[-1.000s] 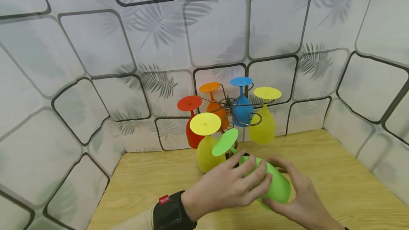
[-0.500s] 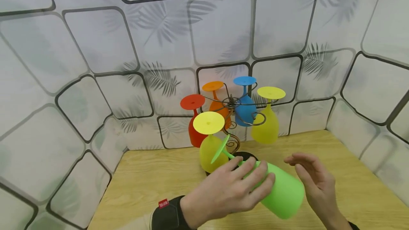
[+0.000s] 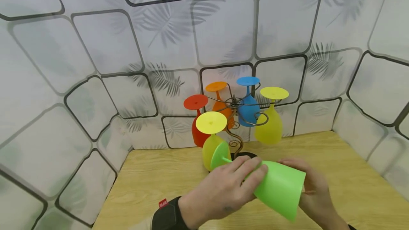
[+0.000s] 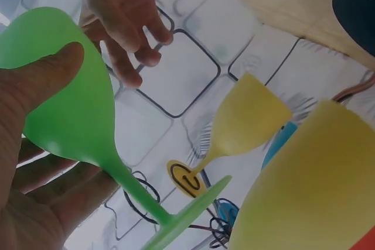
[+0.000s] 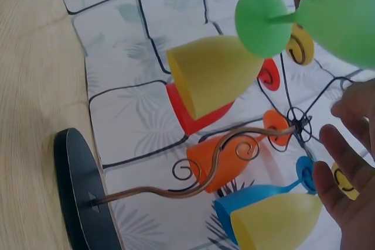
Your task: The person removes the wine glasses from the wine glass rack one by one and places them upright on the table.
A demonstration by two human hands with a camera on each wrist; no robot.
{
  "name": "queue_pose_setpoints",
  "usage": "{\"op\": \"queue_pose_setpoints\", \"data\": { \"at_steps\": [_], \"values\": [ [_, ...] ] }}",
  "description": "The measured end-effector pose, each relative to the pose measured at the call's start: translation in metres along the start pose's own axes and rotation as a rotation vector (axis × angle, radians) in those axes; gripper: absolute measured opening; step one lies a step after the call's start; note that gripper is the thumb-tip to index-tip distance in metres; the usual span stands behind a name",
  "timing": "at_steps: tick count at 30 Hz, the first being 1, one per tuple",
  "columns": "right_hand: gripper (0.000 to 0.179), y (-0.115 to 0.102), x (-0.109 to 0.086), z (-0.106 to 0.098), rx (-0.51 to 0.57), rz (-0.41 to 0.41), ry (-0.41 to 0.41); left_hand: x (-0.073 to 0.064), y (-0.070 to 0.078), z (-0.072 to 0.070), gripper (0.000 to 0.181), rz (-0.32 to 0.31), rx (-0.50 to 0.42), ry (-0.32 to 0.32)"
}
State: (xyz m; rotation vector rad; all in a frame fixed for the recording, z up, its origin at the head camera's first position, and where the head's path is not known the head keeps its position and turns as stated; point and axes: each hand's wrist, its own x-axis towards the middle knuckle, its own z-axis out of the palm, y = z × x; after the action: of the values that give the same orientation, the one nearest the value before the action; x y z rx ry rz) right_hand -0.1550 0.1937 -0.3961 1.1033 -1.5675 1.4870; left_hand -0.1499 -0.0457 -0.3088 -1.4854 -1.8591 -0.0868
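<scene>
A green plastic goblet (image 3: pixel 282 187) lies tilted in my left hand (image 3: pixel 223 187), its bowl pointing right and its foot up to the left. In the left wrist view the left thumb presses across the goblet's bowl (image 4: pixel 76 103), with the fingers round its far side. My right hand (image 3: pixel 316 191) is beside the rim, partly hidden behind the bowl. The right wrist view shows the right hand (image 5: pixel 357 185) with fingers loosely extended, apart from the green goblet (image 5: pixel 345 21). Just behind the green foot hangs a yellow goblet (image 3: pixel 211 122), upside down.
A metal goblet rack (image 3: pixel 234 103) with curled arms and a round black base (image 5: pixel 79 197) stands on the wooden table (image 3: pixel 159 173). Red (image 3: pixel 199 130), orange (image 3: pixel 223 109), blue (image 3: pixel 249 111) and another yellow goblet (image 3: pixel 269 127) hang upside down from it. Patterned curtains (image 3: pixel 166 56) enclose the table.
My right hand has let go of the green goblet's bowl, drawn away to the right, then come back beside its rim. The goblet has turned in my left hand, its rim swinging right.
</scene>
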Motion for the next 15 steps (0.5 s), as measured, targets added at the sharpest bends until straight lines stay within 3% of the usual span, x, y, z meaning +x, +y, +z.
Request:
{"op": "queue_pose_setpoints", "data": {
  "at_steps": [3,9,13,15],
  "values": [
    [0.067,0.0,-0.003,0.001,0.037,0.028,-0.082,-0.002,0.001,0.002,0.06,-0.044,-0.093,0.003],
    [0.09,-0.005,-0.016,0.004,0.129,0.185,-0.197,-0.009,0.003,0.01,0.068,-0.14,-0.253,-0.005],
    [0.098,-0.011,-0.014,0.011,0.266,0.206,-0.229,-0.013,0.004,0.014,0.071,-0.227,-0.36,-0.018],
    [0.105,-0.012,-0.009,0.015,0.33,0.15,-0.224,-0.016,0.005,0.015,0.073,-0.27,-0.418,-0.027]
  ]
}}
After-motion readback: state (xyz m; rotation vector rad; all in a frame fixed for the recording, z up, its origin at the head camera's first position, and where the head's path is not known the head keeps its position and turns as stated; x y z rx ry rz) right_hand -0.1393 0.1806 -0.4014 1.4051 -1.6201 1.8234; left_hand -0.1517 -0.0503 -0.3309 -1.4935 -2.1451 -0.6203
